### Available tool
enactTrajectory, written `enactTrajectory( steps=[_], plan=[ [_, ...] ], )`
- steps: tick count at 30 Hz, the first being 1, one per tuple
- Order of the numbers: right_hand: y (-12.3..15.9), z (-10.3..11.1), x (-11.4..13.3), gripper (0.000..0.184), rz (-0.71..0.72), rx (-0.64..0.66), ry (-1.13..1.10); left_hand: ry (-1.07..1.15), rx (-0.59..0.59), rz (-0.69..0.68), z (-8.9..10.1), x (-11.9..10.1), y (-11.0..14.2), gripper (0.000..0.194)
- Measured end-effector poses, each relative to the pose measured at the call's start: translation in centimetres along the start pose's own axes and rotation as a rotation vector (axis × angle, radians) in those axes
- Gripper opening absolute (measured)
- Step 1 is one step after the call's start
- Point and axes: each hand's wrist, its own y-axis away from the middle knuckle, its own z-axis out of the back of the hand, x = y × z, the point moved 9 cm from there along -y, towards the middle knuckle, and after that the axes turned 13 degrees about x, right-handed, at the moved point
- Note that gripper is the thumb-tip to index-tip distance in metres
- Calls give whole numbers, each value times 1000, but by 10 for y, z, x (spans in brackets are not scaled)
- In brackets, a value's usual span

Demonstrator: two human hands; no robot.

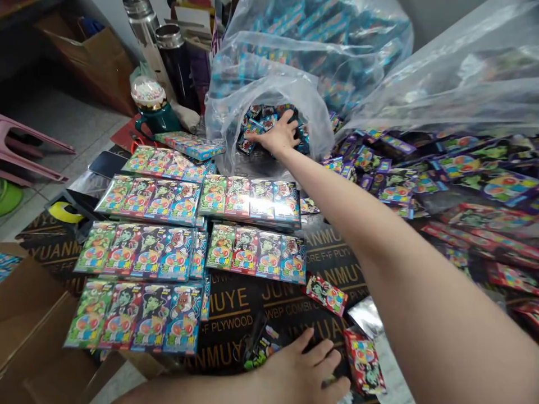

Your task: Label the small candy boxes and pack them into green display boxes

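My right hand reaches into the mouth of a clear plastic bag, its fingers spread over small blue candy packets. It touches the packets, with none seen gripped. Near the table's front edge, my left hand has its fingers apart, held low over the dark board. Beside it are a green and black packet and a red packet. Another red packet lies farther up. Left of my right arm, wrapped strips of four coloured packets are stacked in two columns; one stack is nearest the arm.
Purple packets spill from a second plastic bag on the right, with red packets in front. A dark flask, a green mug and yellow tape stand at the left. A cardboard box sits lower left.
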Motion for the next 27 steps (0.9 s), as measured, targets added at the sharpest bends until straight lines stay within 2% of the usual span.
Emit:
enactTrajectory(
  steps=[5,10,13,15,18,21,23,25,27],
  plan=[
    [11,-6,32,84,153,136,153,11,-3,21,-4,-1,-2,64],
    [23,-5,45,62,86,222,262,44,-11,16,-5,-1,-2,66],
    [34,10,51,56,122,241,305,69,31,9,-4,1,0,78],
    [53,33,55,58,203,222,350,93,42,-7,-1,1,3,88],
    [112,80,55,64,338,180,418,131,36,-19,4,-1,7,93],
    [199,126,35,59,347,171,467,175,43,41,4,-2,9,86],
    [260,154,9,49,256,117,438,187,40,63,6,-5,11,82],
    [316,174,-28,43,117,23,288,184,34,67,11,-8,13,82],
    [363,177,-70,45,-42,-41,40,229,20,115,16,-2,14,83]
  ],
)
